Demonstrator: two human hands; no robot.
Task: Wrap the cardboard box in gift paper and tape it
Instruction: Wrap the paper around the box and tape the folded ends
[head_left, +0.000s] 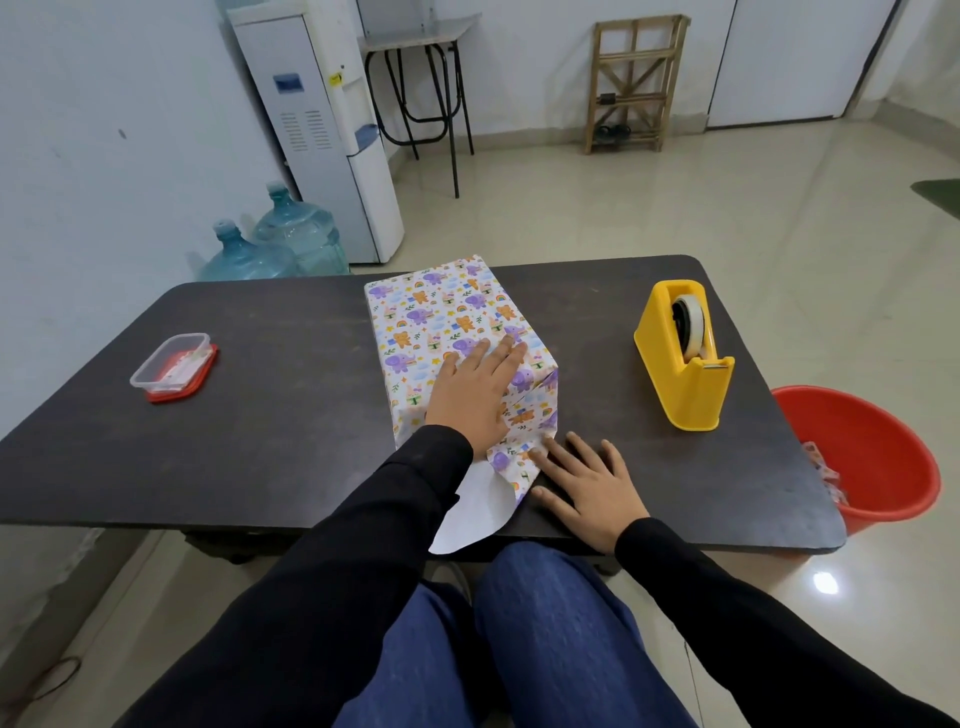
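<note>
1. A box wrapped in white gift paper with cartoon animals (441, 317) stands in the middle of a dark rounded tabletop (291, 415).
2. The left hand (472, 389) presses flat on the box's top, fingers straight.
3. The right hand (584, 486) lies flat on the table, fingers spread, fingertips touching the loose paper flap (472, 512) at the box's near end.
4. A yellow plastic tape dispenser (680, 358) stands to the right, apart from the box.
5. A red plastic bucket (883, 457) sits beside the table.

The box (441, 322) lies lengthwise mid bench (291, 426), covered in cartoon-animal gift paper (511, 465). Its near end is unsealed, a flap (470, 514) trailing past the near edge. The yellow tape dispenser (685, 364) stands near the right edge.
</note>
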